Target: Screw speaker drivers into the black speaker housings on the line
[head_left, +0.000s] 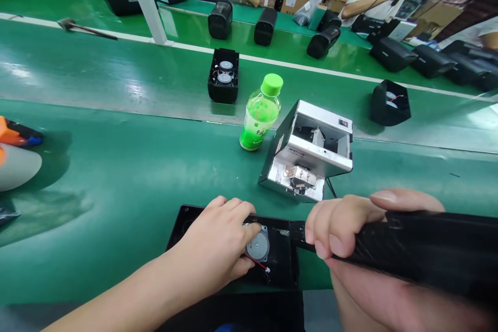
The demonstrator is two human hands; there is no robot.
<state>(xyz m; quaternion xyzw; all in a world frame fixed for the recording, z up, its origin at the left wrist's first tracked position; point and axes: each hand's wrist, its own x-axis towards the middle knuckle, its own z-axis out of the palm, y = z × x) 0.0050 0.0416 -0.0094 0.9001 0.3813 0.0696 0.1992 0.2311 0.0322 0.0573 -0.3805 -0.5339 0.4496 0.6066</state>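
Note:
A black plastic speaker housing lies on the green work surface in front of me. My left hand reaches over it, fingers curled at its far side and thumb bent near a round silver speaker driver set inside. From the driver runs a thin red wire with a small white connector. In my right hand is a black electric screwdriver, held sideways, its nose pointing left over the housing's right end. The screwdriver's tip is hard to make out against the black plastic.
Beyond the housing stand a silver screw feeder and a bottle with a green cap. Open speaker boxes sit on the belt. An orange-and-white object is at left. Co-workers sit across the line.

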